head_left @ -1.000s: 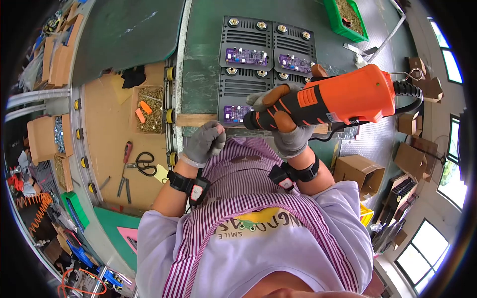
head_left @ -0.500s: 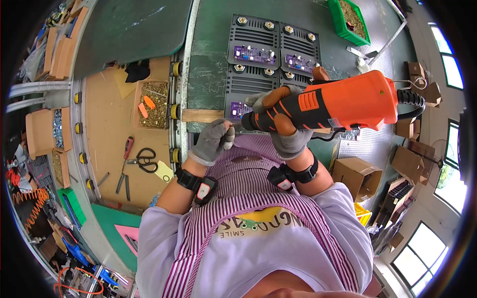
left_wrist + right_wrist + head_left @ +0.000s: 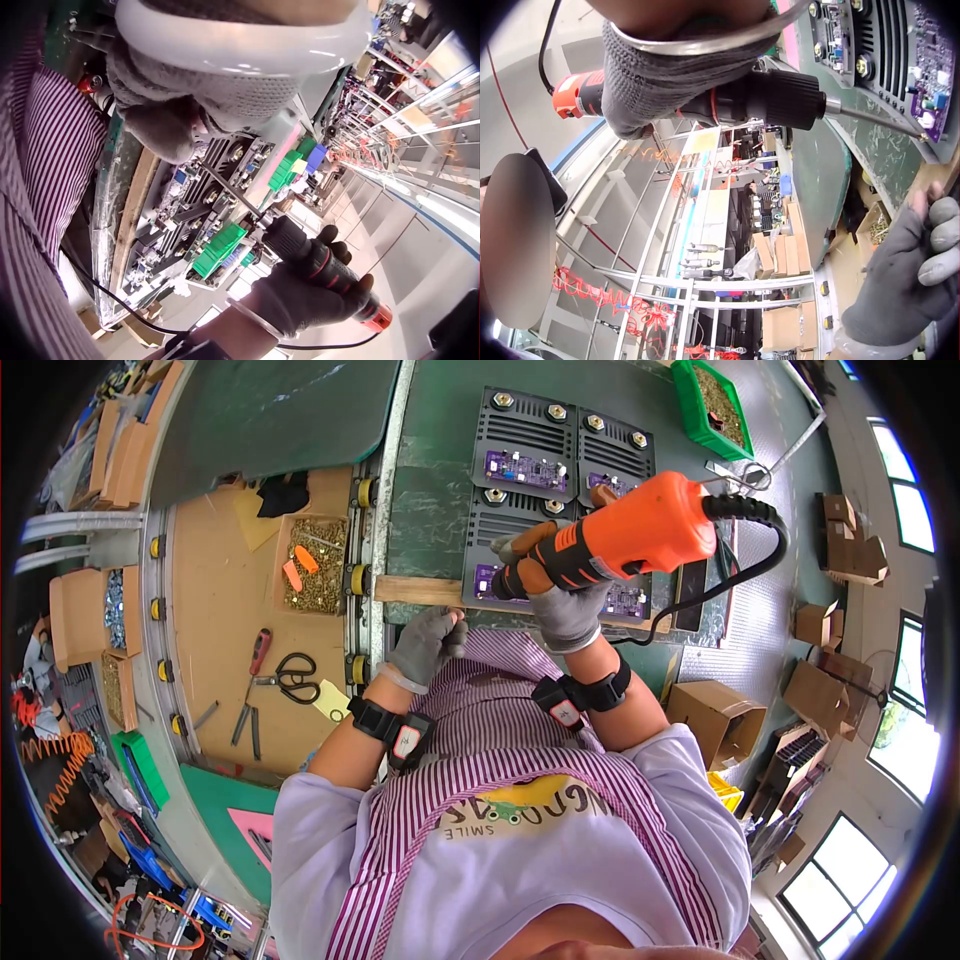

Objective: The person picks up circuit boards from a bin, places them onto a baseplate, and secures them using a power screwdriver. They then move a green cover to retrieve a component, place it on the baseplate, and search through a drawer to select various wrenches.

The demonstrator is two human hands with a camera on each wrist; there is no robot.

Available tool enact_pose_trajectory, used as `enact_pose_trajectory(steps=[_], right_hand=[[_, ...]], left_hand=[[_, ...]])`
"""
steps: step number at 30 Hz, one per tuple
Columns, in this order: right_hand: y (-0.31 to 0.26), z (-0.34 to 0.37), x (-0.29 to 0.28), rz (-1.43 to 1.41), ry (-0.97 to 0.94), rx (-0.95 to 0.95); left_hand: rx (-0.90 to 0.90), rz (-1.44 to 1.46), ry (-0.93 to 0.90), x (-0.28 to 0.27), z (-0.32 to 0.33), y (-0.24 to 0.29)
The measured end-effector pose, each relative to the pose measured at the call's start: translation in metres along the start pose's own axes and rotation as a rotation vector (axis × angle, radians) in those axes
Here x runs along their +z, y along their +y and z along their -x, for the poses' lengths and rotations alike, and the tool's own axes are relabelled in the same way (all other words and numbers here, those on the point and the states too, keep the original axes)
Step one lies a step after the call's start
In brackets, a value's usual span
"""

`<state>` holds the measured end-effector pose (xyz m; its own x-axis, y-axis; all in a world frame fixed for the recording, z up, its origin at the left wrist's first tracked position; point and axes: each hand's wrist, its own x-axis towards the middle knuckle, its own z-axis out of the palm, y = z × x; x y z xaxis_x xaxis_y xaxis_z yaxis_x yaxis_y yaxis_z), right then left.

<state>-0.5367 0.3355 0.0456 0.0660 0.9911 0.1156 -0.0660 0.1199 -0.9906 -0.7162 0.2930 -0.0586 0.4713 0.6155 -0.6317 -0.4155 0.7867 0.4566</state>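
Note:
The gloved right hand [image 3: 565, 605] grips an orange and black power screwdriver [image 3: 640, 530] around its black front part. In the right wrist view its long bit [image 3: 877, 120] reaches to the corner of a purple circuit board [image 3: 932, 75] on a black finned housing [image 3: 885, 45]. Several such housings lie side by side, with brass-coloured nuts at their ends. The gloved left hand [image 3: 430, 645] is beside the near edge of the housings, its fingers curled and thumb against the index finger; whether something small is between them cannot be told.
A wooden strip [image 3: 415, 590] runs along the near table edge. To the left, a box of small brass-coloured parts [image 3: 325, 595], scissors [image 3: 296, 678] and a screwdriver [image 3: 260, 652] lie on cardboard. A green bin [image 3: 715, 410] stands at the back right; the black cable [image 3: 735, 578] hangs right.
The power screwdriver has tilted and moved left, its nose now over the near-left board, away from the left hand. The left hand has drawn slightly back from the nose. The housings appear further right.

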Motion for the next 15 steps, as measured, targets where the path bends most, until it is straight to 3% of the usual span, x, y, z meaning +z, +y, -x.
enact_pose_trajectory(steps=[5,11,15], right_hand=[[0.003,-0.004,0.007,0.085,-0.003,-0.015],[0.009,-0.007,0.006,0.309,-0.235,-0.257],[0.014,-0.006,0.014,0.192,-0.186,-0.173]], left_hand=[[0.047,0.028,-0.065,-0.006,-0.002,-0.004],[-0.007,0.074,-0.038,-0.011,-0.003,0.0],[-0.02,0.077,-0.021,-0.011,-0.004,0.003]])
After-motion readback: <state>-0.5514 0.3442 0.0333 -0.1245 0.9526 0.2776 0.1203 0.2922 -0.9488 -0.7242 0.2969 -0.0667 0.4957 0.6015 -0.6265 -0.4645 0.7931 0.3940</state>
